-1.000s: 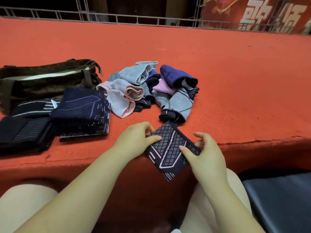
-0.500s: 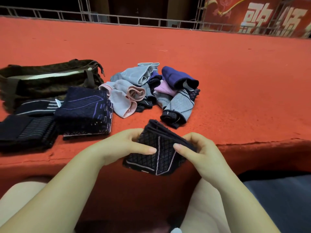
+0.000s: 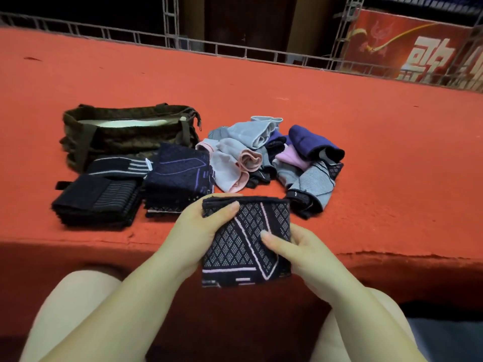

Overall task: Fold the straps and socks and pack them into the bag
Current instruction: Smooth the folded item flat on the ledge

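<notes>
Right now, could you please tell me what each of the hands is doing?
Left hand: grips the folded patterned strap by its left edge.
Right hand: grips the same strap by its right edge.

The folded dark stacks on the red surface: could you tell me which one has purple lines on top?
The stack nearest the bag's right end, beside the loose pile; the other two show grey or white stripes.

A red carpeted platform (image 3: pixel 339 121) bears an olive bag (image 3: pixel 125 134), folded dark straps (image 3: pixel 177 176) and a sock heap (image 3: pixel 274 158).
</notes>
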